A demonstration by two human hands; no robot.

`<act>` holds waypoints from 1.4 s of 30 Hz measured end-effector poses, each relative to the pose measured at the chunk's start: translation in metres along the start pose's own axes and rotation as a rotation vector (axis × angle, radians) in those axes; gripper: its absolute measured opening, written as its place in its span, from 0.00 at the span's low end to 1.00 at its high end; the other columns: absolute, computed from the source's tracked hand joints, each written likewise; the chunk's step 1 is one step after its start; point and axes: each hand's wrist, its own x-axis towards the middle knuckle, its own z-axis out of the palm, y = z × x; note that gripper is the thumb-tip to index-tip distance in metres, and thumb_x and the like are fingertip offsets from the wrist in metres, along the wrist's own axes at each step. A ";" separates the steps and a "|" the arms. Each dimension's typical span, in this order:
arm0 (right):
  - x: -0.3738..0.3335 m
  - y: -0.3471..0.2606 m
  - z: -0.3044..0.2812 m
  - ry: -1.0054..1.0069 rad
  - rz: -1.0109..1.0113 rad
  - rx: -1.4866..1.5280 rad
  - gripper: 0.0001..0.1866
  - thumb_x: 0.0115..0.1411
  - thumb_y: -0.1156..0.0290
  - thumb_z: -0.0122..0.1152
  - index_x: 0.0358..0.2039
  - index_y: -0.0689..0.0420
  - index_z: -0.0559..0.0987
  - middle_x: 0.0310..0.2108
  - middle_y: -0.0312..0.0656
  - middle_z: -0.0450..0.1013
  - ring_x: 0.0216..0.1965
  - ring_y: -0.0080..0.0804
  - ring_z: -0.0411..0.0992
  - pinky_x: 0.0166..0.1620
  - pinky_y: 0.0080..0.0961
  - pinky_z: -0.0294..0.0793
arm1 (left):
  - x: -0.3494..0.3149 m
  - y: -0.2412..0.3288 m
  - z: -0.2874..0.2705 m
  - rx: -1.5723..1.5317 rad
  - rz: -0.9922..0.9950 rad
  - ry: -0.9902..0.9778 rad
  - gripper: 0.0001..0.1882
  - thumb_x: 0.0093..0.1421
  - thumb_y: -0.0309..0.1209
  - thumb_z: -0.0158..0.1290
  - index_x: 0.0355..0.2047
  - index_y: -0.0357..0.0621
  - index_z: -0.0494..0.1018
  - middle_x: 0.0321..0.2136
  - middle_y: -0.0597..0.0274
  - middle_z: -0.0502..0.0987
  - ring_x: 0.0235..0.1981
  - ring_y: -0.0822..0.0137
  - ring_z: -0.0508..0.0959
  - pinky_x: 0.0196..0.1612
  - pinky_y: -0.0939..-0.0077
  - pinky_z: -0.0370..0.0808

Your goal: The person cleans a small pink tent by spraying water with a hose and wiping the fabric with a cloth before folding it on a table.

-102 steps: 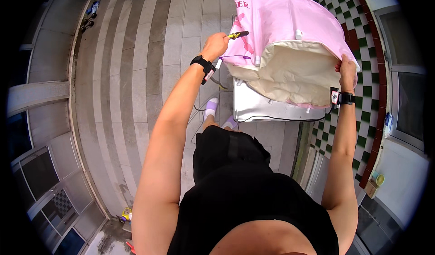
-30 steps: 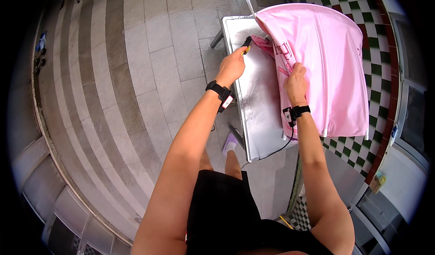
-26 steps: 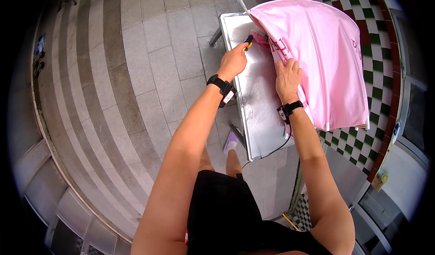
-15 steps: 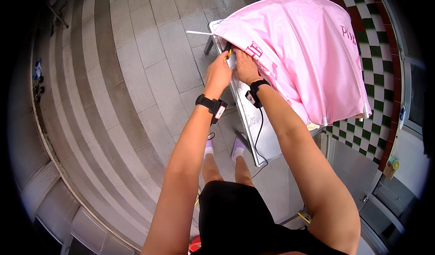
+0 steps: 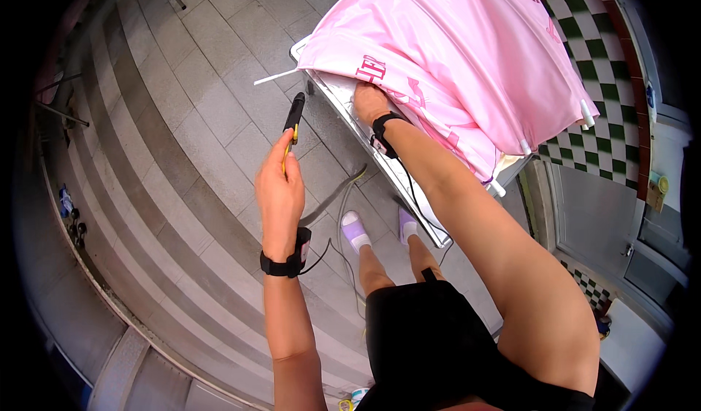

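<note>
My left hand (image 5: 281, 199) is closed around a slim black-and-yellow tool (image 5: 295, 113), held out over the paving left of the table; the tool's kind is not clear. A large pink umbrella (image 5: 445, 53), partly spread, with printed fabric and white rib tips, lies across a silvery metal-topped table (image 5: 398, 166). At the umbrella's near left edge, my right hand (image 5: 372, 104) rests low over the tabletop with its fingers curled. The fabric edge partly covers those fingers, so what they hold is hidden. Both wrists wear black straps with small devices and cables.
A white rod (image 5: 276, 78) juts left past the table's corner. Thin cables (image 5: 342, 228) trail over the grey paving beside my feet in lilac slippers (image 5: 353, 227). Broad steps (image 5: 146, 184) run along the left. Green-and-white checked tiles (image 5: 595, 67) border the right side.
My left hand has drawn back from the umbrella's edge, down and left, with the black-and-yellow tool in it. My right hand stays by the fabric. The whole view has shifted.
</note>
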 end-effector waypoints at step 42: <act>0.103 0.104 -0.149 0.374 -0.370 0.267 0.12 0.49 0.77 0.59 0.37 0.58 0.77 0.52 0.46 0.68 0.51 0.45 0.68 0.48 0.36 0.75 | 0.226 0.152 0.115 0.398 0.324 -0.040 0.21 0.64 0.28 0.45 0.57 0.37 0.68 0.38 0.37 0.78 0.38 0.40 0.78 0.41 0.51 0.74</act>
